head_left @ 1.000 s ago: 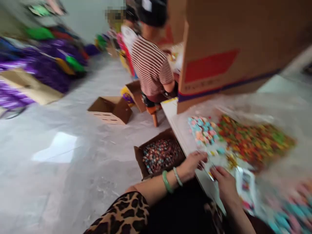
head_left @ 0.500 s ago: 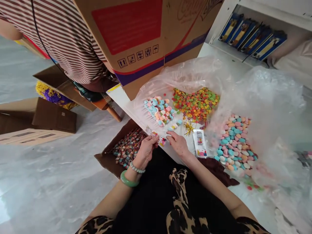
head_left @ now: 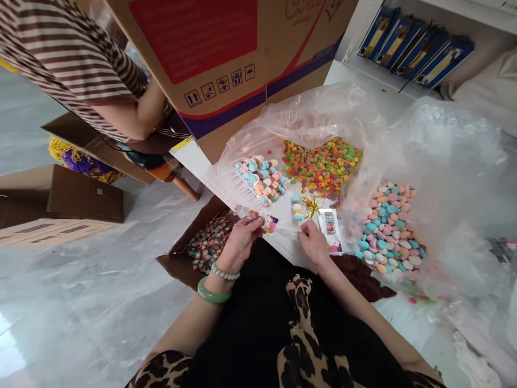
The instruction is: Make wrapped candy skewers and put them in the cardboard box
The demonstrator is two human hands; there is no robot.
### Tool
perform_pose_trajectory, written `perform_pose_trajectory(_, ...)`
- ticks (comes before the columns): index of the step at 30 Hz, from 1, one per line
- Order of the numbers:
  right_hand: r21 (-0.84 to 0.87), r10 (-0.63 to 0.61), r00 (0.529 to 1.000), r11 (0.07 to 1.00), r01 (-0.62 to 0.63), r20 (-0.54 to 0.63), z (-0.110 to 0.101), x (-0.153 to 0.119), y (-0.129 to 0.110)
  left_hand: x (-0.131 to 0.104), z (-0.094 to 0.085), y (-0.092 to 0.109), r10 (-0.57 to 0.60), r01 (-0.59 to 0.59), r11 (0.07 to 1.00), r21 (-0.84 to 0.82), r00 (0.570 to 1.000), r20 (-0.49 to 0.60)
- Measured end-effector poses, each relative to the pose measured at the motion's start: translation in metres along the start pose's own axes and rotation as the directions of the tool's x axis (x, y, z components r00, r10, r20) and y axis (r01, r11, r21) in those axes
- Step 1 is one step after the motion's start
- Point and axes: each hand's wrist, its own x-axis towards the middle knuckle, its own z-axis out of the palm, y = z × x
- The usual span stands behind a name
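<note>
My left hand [head_left: 245, 240] pinches a small printed clear packet [head_left: 270, 222] by its edge, above the table's front edge. To its right my right hand [head_left: 313, 241] is closed round the lower end of a stick with several pastel candies [head_left: 297, 207] threaded on it, held upright. Gold twist ties [head_left: 312, 206] lie just beyond that hand, beside a stack of flat printed packets [head_left: 331, 230]. Behind my left hand is a pile of candy skewers [head_left: 260, 179]. Ring-shaped gummies [head_left: 323, 164] are heaped at the back, and loose pastel candies [head_left: 391, 229] lie on the right.
A large carton [head_left: 226, 64] stands at the table's back left. Below the table's left edge, an open box [head_left: 181, 258] holds wrapped skewers. Crumpled clear plastic [head_left: 448, 156] covers the right side. A person in a striped shirt [head_left: 76, 59] sits at the upper left.
My right hand has moved right and closed on the candy stick, which now stands upright instead of lying down. The packet in my left hand shows flatter. The seated person's arm has come into view.
</note>
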Motion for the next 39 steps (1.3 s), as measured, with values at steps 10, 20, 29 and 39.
perform_pose_trajectory(10, 0.708, 0.012, 0.994, 0.701, -0.087, 0.111, -0.027, -0.017, 0.007, 0.001, 0.016, 0.022, -0.015, 0.003, 0.980, -0.200, 0.998, -0.060)
perform_pose_trajectory(20, 0.812, -0.195, 0.977, 0.582, 0.047, 0.084, -0.039, -0.028, -0.044, -0.005, 0.041, 0.006, 0.228, -0.228, 0.974, -0.005, 0.974, 0.009)
perform_pose_trajectory(29, 0.840, -0.130, 0.990, 0.542, 0.024, 0.055, -0.012, -0.014, -0.056, -0.015, 0.054, -0.006, 0.070, -0.072, 0.997, 0.016, 0.993, 0.096)
perform_pose_trajectory(39, 0.768, -0.182, 0.982, 0.635, 0.078, 0.052, -0.010, -0.012, -0.056, -0.004, 0.057, -0.022, 0.096, -0.101, 0.992, 0.081, 0.993, 0.068)
